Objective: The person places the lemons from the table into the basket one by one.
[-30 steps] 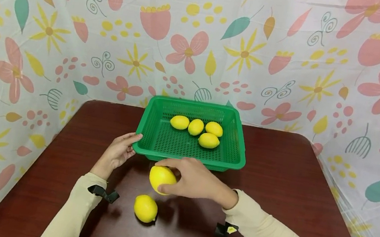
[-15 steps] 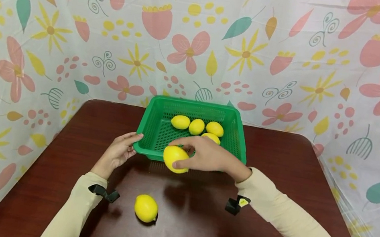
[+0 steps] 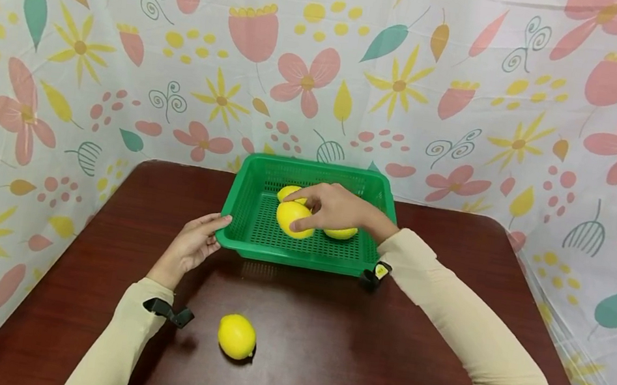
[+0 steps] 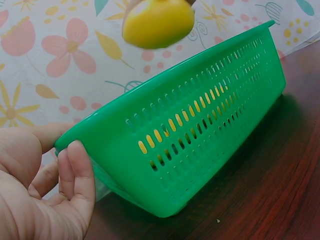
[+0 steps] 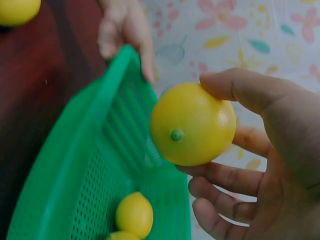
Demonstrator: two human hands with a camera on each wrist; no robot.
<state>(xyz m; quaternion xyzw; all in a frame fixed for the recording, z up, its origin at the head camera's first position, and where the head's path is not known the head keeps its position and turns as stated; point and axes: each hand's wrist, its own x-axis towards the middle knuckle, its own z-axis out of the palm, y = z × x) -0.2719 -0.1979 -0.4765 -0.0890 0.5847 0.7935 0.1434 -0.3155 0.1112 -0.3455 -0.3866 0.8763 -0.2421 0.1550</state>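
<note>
Over on the left, the left hand (image 3: 191,248) pinches the rim of the green basket (image 3: 299,259) at the basket's eight o'clock! Next along, a loose lemon (image 3: 237,336) sits on the dark table (image 3: 331,367), out at seven o'clock from the basket. And here's the held lemon (image 3: 294,220), up above the basket's floor, gripped by the right hand (image 3: 338,210); one partly hidden lemon (image 3: 287,192) peeks out at its eleven o'clock, another lemon (image 3: 341,233) at three.

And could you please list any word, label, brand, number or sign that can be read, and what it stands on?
None can be read: the lemons, basket, table and backdrop show no text.
The yellow patch on the right wrist strap is too small to read.
</note>
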